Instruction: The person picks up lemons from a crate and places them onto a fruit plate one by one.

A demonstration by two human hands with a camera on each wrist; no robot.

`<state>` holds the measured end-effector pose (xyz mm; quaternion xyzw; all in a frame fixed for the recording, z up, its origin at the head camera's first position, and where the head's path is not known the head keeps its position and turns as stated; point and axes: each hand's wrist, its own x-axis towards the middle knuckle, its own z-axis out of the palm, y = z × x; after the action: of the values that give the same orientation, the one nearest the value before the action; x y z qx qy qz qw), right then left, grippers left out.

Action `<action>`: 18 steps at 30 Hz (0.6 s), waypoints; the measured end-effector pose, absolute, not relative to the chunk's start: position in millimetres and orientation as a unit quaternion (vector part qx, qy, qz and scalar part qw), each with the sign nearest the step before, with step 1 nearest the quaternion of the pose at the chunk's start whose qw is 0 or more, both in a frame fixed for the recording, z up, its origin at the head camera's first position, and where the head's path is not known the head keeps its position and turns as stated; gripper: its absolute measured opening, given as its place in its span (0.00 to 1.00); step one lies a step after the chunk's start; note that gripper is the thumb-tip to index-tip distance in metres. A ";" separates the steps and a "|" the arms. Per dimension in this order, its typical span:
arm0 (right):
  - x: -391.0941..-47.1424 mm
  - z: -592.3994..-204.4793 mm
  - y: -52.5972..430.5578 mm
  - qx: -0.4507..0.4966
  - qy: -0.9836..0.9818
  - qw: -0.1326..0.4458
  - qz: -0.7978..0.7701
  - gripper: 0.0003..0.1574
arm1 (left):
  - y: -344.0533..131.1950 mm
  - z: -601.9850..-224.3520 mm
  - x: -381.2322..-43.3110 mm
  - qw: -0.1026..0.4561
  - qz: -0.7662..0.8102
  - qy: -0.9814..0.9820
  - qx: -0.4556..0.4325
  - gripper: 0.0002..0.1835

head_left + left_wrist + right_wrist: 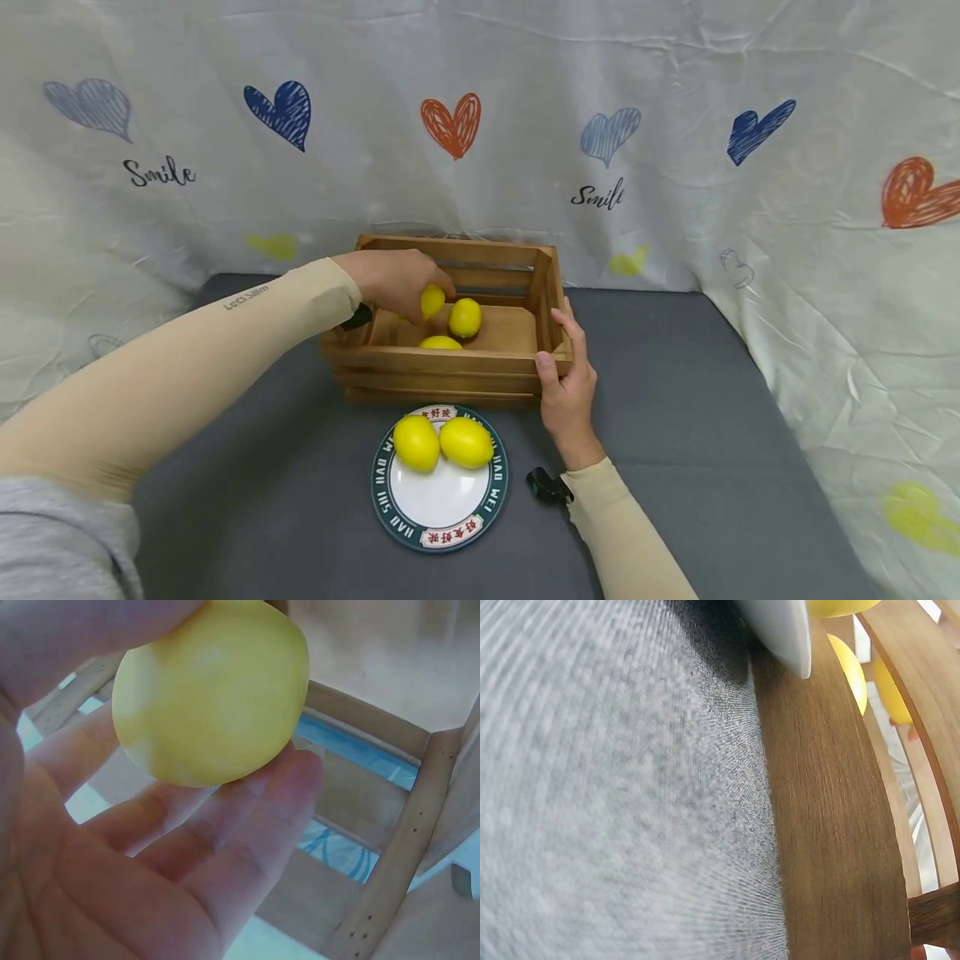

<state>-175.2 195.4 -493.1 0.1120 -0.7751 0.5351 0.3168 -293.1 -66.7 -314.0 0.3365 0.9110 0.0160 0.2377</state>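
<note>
Inside the wooden crate (450,364), my left hand (397,279) holds a lemon (214,697) between thumb and fingers. Two more lemons are in the crate: one lemon (465,317) to the right of that hand, and another lemon (440,342) partly hidden behind the front wall. My right hand (572,396) grips the crate's front right corner, its thumb at the front rim and its fingers along the right side. In the right wrist view the crate's slats (832,810) show, but the right hand is mostly out of sight.
Before the crate, a round plate (440,539) with a green lettered rim bears two lemons, the left lemon (416,443) and the right lemon (467,442). Both crate and plate stand on a dark grey tabletop (675,417). A white curtain (525,67) printed with hearts hangs behind.
</note>
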 end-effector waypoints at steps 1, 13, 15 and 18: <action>-175.1 -493.3 195.7 0.112 -0.776 0.317 0.534 0.42 | -67.4 -312.1 -291.6 0.235 0.015 0.911 0.338 0.35; -174.0 -492.9 194.9 0.111 -0.774 0.317 0.537 0.42 | -72.6 -297.4 -272.8 0.215 0.021 0.914 0.345 0.34; -174.0 -492.7 194.6 0.113 -0.774 0.316 0.537 0.42 | -74.6 -294.5 -268.1 0.206 0.023 0.915 0.346 0.34; -174.3 -492.1 194.7 0.113 -0.774 0.316 0.537 0.42 | -78.9 -289.4 -260.3 0.188 0.027 0.917 0.350 0.33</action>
<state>-174.3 194.7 -492.1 0.1133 -0.7735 0.5373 0.3163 -260.3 -78.9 -289.4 0.3501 0.9172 0.0266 0.1885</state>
